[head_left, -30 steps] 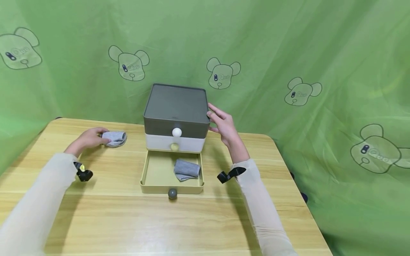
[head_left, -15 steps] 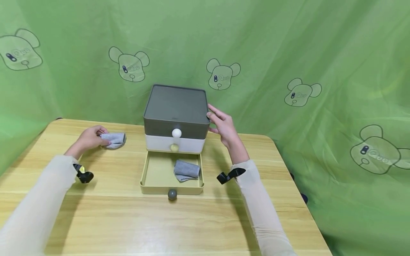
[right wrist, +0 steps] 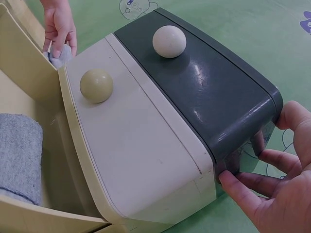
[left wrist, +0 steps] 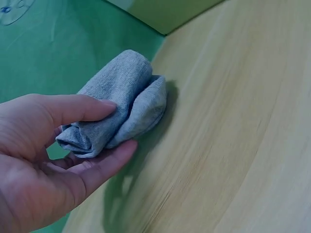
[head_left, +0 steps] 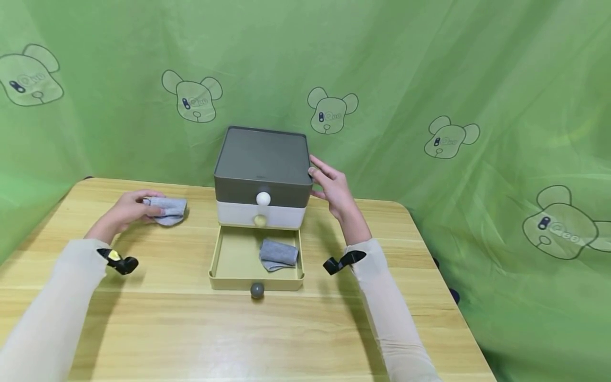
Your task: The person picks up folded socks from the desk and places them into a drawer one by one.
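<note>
At the left of the table, my left hand [head_left: 132,210] pinches a folded grey sock [head_left: 171,208] between thumb and fingers. In the left wrist view the sock [left wrist: 121,92] shows its rolled end and a loose fold, close over the wood with a shadow beside it. My right hand [head_left: 335,189] rests against the right side of a stacked drawer box [head_left: 264,154], its thumb at the top edge and its fingers spread on the side wall. The lowest drawer [head_left: 234,252], pale yellow, is pulled out; a second folded grey sock [head_left: 279,253] lies in its right part.
The white middle drawer [head_left: 234,212] and dark grey top drawer [head_left: 238,191] are closed, each with a round knob. A dark knob [head_left: 257,290] sticks out at the front of the yellow drawer. A green curtain [head_left: 382,63] hangs behind the wooden table [head_left: 191,329].
My left hand and the sock in it have shifted slightly left, and the left wrist has turned a little. The right hand, drawer box and second sock have stayed put.
</note>
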Motion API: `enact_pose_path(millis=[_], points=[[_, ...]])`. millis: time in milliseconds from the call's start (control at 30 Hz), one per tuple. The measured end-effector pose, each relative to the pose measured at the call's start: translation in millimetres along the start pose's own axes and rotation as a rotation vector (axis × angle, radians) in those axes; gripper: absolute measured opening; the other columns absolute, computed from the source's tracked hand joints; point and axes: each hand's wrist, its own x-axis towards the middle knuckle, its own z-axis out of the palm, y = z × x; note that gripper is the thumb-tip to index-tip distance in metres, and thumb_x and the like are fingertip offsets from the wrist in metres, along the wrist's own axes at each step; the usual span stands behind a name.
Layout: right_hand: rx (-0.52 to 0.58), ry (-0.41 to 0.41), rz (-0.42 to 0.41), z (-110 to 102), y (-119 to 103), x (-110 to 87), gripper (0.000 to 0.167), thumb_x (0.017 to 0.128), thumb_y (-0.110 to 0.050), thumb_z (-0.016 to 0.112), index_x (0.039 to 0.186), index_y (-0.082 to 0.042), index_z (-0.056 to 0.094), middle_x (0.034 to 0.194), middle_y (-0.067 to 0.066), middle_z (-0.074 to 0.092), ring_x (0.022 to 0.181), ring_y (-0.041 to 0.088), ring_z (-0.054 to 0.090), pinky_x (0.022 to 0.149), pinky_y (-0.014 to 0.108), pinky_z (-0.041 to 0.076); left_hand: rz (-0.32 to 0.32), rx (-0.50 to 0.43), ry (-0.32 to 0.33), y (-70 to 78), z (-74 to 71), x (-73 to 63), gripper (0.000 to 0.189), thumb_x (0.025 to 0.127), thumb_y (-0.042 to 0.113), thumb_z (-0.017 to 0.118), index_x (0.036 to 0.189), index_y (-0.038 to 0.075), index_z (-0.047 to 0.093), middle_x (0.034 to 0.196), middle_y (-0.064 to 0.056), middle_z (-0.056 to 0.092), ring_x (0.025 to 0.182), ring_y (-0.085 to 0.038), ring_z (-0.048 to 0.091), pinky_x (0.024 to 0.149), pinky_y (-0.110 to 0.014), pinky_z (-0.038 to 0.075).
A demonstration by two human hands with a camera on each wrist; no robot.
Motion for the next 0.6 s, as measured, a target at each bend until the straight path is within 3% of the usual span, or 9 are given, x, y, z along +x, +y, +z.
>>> enact_pose_path(millis=[67,133,267,400,600], points=[[-0.001,0.001,-0.001,0,0,0.4,0.049,0.099,-0.024,0.064,0.147,-0.029,0.055,0.153,0.008,0.051,0.126,0.028,0.058,0.1,0.043,0.058,-0.018,-0.116,-0.013,-0.5,-1.6,-3.0,0.034,0.094,-0.002,0.068,0.12,0.019,0.063,0.097,0.012,0.066,0.088,-0.005,0.069,0.086,-0.026,0.062],[-0.001,0.003,0.001,1,0,0.2,0.049,0.099,-0.024,0.064,0.146,-0.03,0.056,0.153,0.008,0.051,0.126,0.028,0.059,0.1,0.043,0.058,-0.037,-0.235,-0.027,-0.2,-4.0,-6.3,0.036,0.094,-0.004,0.066,0.111,0.028,0.066,0.096,0.012,0.068,0.089,-0.006,0.07,0.087,-0.024,0.061],[0.002,0.007,0.008,2,-1,-0.3,0.048,0.099,-0.023,0.064,0.146,-0.03,0.056,0.152,0.008,0.052,0.126,0.028,0.059,0.1,0.042,0.058,-0.062,-0.426,-0.041,2.6,-8.0,-12.3,0.041,0.095,-0.009,0.061,0.102,0.03,0.071,0.096,0.007,0.071,0.088,-0.01,0.072,0.086,-0.024,0.061],[0.001,0.007,0.006,1,-1,-0.8,0.049,0.099,-0.023,0.064,0.146,-0.029,0.056,0.154,0.008,0.05,0.126,0.028,0.059,0.101,0.043,0.057,-0.055,-0.491,-0.048,8.7,-9.4,-20.0,0.042,0.097,-0.01,0.058,0.105,0.03,0.07,0.099,0.007,0.069,0.091,-0.01,0.071,0.088,-0.024,0.061],[-0.002,0.009,0.001,1,-1,-1.5,0.05,0.098,-0.025,0.065,0.147,-0.028,0.055,0.153,0.009,0.052,0.128,0.028,0.06,0.104,0.046,0.055,-0.036,-0.438,-0.075,22.1,-3.6,-32.2,0.033,0.101,-0.001,0.058,0.116,0.028,0.06,0.105,0.012,0.065,0.095,-0.005,0.068,0.09,-0.022,0.059]])
